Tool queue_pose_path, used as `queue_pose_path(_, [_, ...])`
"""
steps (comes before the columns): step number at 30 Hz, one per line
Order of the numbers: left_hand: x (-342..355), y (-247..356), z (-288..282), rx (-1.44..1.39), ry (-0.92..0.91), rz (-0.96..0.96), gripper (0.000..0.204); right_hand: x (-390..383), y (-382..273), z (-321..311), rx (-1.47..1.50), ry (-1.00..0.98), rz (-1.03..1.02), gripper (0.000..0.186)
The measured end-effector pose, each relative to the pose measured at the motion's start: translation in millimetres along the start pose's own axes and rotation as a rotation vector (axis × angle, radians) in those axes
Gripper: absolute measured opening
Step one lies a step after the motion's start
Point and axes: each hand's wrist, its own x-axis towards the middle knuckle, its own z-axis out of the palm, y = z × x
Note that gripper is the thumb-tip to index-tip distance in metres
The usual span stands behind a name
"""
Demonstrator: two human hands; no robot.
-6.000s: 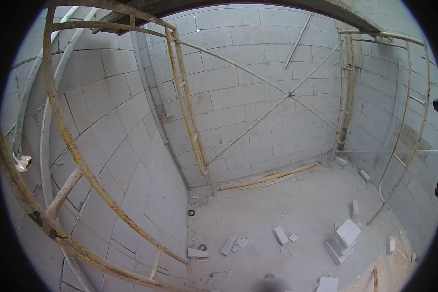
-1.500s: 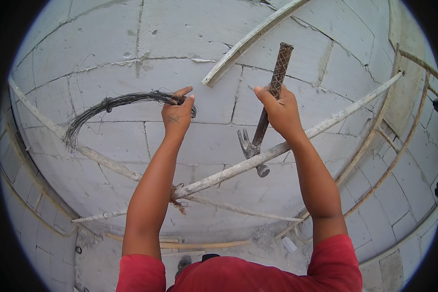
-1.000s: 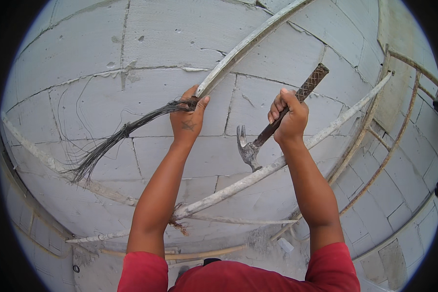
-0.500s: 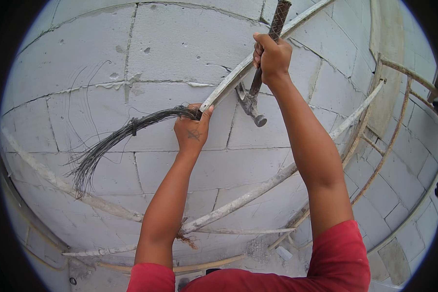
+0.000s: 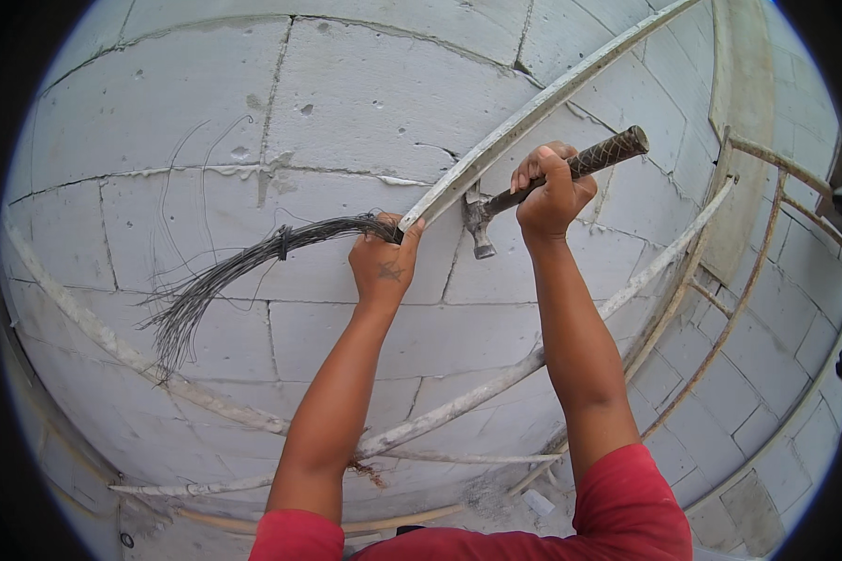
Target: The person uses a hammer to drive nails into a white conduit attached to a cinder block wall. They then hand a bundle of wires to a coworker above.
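My left hand (image 5: 379, 262), with a dark star-like mark on its back, grips a curved bundle of thin dark wire (image 5: 234, 266) along with the lower end of a pale metal channel (image 5: 533, 117) lying diagonally against the block wall. Loose strands splay out to the left. Right of it, my right hand (image 5: 552, 192) is closed round the dark handle of a claw hammer (image 5: 480, 227). Its head is just below the channel's underside, claw up; I cannot tell whether it touches the channel or the wall.
The pale block wall (image 5: 360, 103) fills most of the view. Crossed scaffold tubes (image 5: 458, 402) run below my hands, joining a rusty ladder-like frame (image 5: 748, 290) at the right. A yellowish pole (image 5: 412, 519) and a small pale block (image 5: 538, 502) lie on the floor below.
My left hand, with the wire, has come to the channel's lower end. My right hand rose with the hammer and has since dropped, the handle swinging from steep to slanting rightward.
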Motion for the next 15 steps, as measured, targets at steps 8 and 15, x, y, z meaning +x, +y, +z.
queue_pose_path(8, [5.1,4.8,-1.4,-0.114,-0.081,-0.003,0.028,13.3,-10.9,6.0,-0.006,0.100,-0.022,0.024])
queue_pose_path(15, [8.7,11.2,-4.0,-0.073,-0.089,-0.018,0.028,8.6,-11.4,4.1,0.058,0.179,0.001,0.020])
